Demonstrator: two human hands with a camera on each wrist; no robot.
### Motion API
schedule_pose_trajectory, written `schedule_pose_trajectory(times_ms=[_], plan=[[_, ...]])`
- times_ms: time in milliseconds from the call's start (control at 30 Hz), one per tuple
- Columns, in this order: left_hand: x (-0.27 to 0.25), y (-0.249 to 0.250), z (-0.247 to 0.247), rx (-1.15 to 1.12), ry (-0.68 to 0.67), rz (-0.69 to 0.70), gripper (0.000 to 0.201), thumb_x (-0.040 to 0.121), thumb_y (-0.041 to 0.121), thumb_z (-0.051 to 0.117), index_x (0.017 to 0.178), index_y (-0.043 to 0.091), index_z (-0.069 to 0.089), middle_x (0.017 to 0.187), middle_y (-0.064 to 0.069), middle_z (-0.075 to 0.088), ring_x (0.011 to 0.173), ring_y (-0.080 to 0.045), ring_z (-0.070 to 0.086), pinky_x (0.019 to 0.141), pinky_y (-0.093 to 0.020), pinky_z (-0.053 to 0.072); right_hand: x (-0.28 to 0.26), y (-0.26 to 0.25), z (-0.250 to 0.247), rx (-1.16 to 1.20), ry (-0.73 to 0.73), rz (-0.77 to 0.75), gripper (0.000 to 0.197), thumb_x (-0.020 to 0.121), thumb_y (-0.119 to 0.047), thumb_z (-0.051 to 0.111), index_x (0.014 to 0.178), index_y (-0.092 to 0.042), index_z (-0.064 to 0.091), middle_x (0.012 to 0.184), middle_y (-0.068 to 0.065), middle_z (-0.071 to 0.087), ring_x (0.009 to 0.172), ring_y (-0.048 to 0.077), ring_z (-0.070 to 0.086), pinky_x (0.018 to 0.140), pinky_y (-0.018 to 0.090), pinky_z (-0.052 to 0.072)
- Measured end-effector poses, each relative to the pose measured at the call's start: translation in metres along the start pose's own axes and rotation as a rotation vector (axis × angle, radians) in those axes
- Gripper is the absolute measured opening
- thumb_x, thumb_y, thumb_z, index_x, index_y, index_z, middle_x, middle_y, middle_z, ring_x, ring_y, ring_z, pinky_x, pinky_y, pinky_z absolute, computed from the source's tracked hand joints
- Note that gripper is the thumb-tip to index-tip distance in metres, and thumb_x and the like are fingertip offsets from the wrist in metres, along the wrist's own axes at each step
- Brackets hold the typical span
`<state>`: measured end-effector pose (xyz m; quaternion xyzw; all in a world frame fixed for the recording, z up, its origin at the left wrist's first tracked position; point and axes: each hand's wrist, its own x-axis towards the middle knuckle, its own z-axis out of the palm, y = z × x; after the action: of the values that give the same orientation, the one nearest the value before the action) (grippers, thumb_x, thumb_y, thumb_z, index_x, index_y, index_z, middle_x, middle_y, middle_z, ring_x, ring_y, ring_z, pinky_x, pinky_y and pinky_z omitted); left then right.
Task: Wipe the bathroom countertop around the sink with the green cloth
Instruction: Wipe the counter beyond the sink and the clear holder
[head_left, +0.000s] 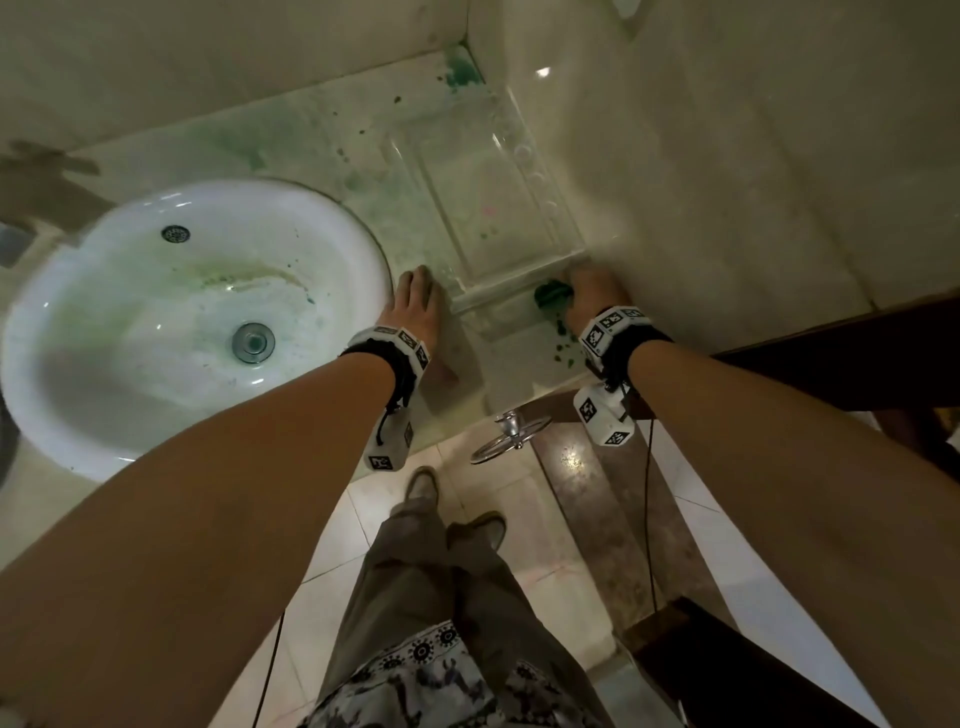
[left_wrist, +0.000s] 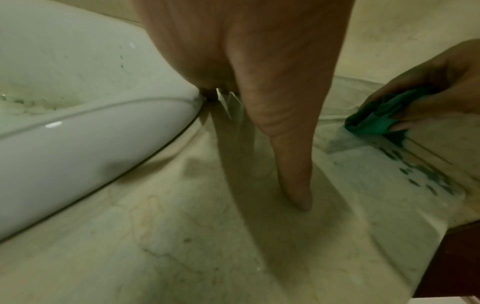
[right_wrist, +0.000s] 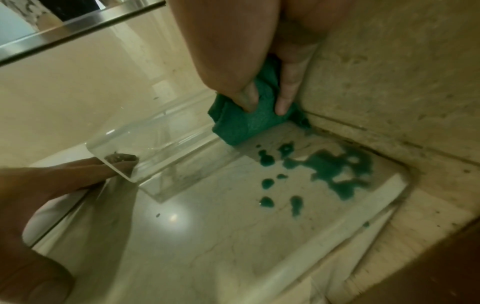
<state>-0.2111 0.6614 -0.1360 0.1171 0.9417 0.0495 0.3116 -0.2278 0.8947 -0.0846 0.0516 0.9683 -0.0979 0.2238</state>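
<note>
My right hand (head_left: 592, 288) (right_wrist: 259, 72) grips the bunched green cloth (head_left: 550, 296) (left_wrist: 376, 117) (right_wrist: 244, 125) and presses it on the marble countertop (head_left: 311, 140) (right_wrist: 221, 236) where it meets the right wall. Green blotches (right_wrist: 332, 166) (head_left: 561, 353) lie just in front of the cloth. A clear tray (head_left: 498, 208) (right_wrist: 166, 142) lies on the counter to the right of the white sink (head_left: 363, 234) (left_wrist: 91, 133). My left hand (head_left: 415, 301) (left_wrist: 246, 61) (right_wrist: 78, 181) reaches to the tray's near left corner with straight fingers; its thumb rests on the counter.
The side wall (head_left: 727, 156) runs tight along the counter's right. Green smears reach the back corner (head_left: 460, 73). A chrome ring (head_left: 511, 436) hangs under the counter's front edge, beside a dark wooden frame (head_left: 831, 353). A mirror edge (right_wrist: 78, 26) shows above.
</note>
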Motion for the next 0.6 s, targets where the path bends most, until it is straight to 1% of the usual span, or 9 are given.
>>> schedule_pose_trajectory(times_ms=[67, 100, 167, 300, 433, 500, 600], plan=[[0.001, 0.000, 0.002, 0.017, -0.002, 0.005, 0.138, 0.060, 0.057, 0.082, 0.154, 0.001, -0.002, 0.161, -0.021, -0.013, 0.150, -0.039, -0.011, 0.124, -0.048, 0.005, 0.003, 0.001, 0.001, -0.042, -0.049, -0.044, 0.043, 0.087, -0.001, 0.055, 0.129, -0.013, 0.060, 0.134, 0.016, 0.055, 0.121, 0.037, 0.054, 0.103, 0.040, 0.046], [0.001, 0.001, 0.002, 0.027, 0.006, 0.006, 0.141, 0.056, 0.059, 0.083, 0.153, 0.001, -0.002, 0.161, -0.021, -0.013, 0.150, -0.039, -0.011, 0.124, -0.048, 0.006, 0.005, 0.001, 0.001, -0.077, -0.071, -0.053, 0.044, 0.087, -0.001, 0.057, 0.129, -0.014, 0.059, 0.136, 0.015, 0.055, 0.122, 0.037, 0.054, 0.103, 0.041, 0.046], [0.001, 0.002, 0.001, 0.044, -0.004, 0.002, 0.149, 0.050, 0.062, 0.085, 0.153, 0.000, -0.004, 0.161, -0.021, -0.014, 0.149, -0.039, -0.011, 0.123, -0.048, 0.006, 0.007, 0.000, 0.000, -0.108, -0.081, -0.040, 0.041, 0.088, -0.004, 0.057, 0.128, -0.012, 0.060, 0.132, 0.015, 0.058, 0.119, 0.037, 0.056, 0.101, 0.041, 0.048], [0.000, 0.005, -0.003, 0.045, -0.037, -0.014, 0.151, 0.050, 0.058, 0.088, 0.153, -0.001, -0.006, 0.161, -0.020, -0.017, 0.149, -0.039, -0.013, 0.123, -0.048, 0.006, 0.007, 0.000, -0.001, -0.116, -0.083, 0.003, 0.032, 0.091, -0.005, 0.052, 0.121, -0.010, 0.063, 0.123, 0.017, 0.063, 0.111, 0.037, 0.060, 0.095, 0.042, 0.051], [-0.002, 0.012, -0.008, 0.098, -0.047, -0.029, 0.150, 0.050, 0.057, 0.088, 0.152, -0.003, -0.003, 0.160, -0.022, -0.014, 0.149, -0.041, -0.010, 0.123, -0.050, 0.010, 0.003, 0.005, 0.001, -0.163, -0.163, 0.000, 0.039, 0.092, -0.004, 0.053, 0.128, -0.013, 0.061, 0.124, 0.018, 0.063, 0.110, 0.036, 0.061, 0.092, 0.039, 0.051], [-0.002, 0.014, -0.009, 0.112, -0.044, -0.035, 0.150, 0.050, 0.059, 0.087, 0.152, -0.003, -0.002, 0.160, -0.023, -0.012, 0.149, -0.042, -0.008, 0.122, -0.050, 0.012, -0.002, 0.008, 0.004, -0.191, -0.183, 0.004, 0.037, 0.092, -0.005, 0.054, 0.127, -0.012, 0.061, 0.123, 0.017, 0.063, 0.108, 0.036, 0.062, 0.090, 0.037, 0.051], [-0.002, 0.015, -0.010, 0.123, -0.050, -0.040, 0.150, 0.050, 0.059, 0.087, 0.152, -0.004, -0.004, 0.160, -0.024, -0.012, 0.149, -0.043, -0.008, 0.122, -0.051, 0.012, -0.012, 0.012, 0.009, -0.247, -0.191, -0.009, 0.036, 0.090, -0.006, 0.056, 0.125, -0.014, 0.061, 0.122, 0.016, 0.064, 0.106, 0.036, 0.063, 0.089, 0.038, 0.052]])
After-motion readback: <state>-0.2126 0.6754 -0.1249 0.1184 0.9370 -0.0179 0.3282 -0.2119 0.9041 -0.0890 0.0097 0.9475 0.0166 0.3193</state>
